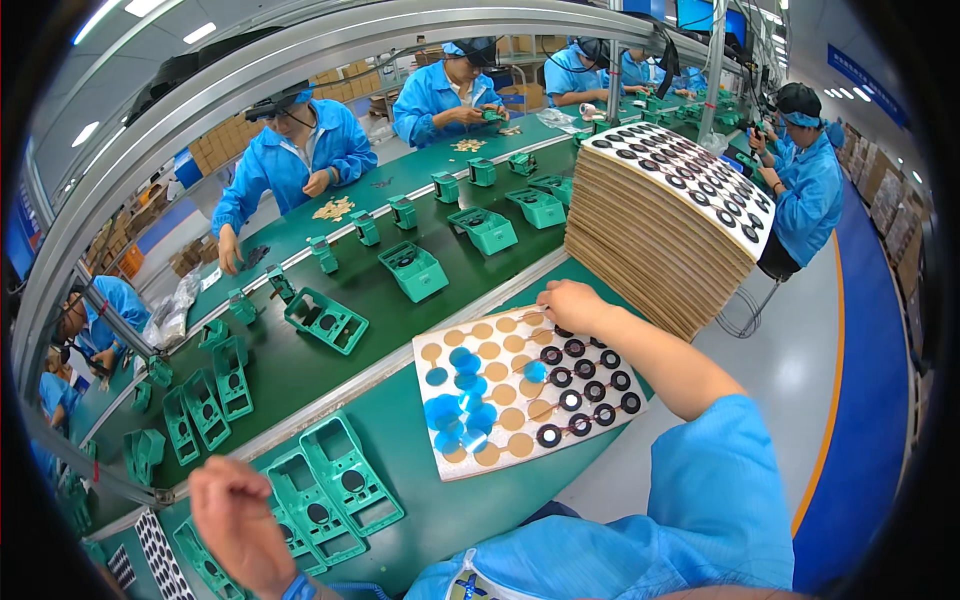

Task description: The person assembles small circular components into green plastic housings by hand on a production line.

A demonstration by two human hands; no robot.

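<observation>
My right hand [575, 305] reaches over the far edge of a white foam tray [470, 340], its fingers bent down and pressed together. What lies between the fingertips is hidden. Black round speaker-like parts [587, 368] with thin wires fill the tray's right side, one just under my palm. On its left are bare tan round recesses [508, 418] and a loose heap of blue film discs [470, 410]. My left hand [235, 515] is raised at the lower left with curled fingers, above green plastic housings [345, 475]; anything inside it is hidden.
A tall stack of similar trays [650, 235] stands right of the far end of my tray. Beyond a metal rail [370, 385], a dark green belt [460, 285] carries several green housings [413, 270]. Co-workers in blue [300, 150] sit across it, under a metal frame [300, 50].
</observation>
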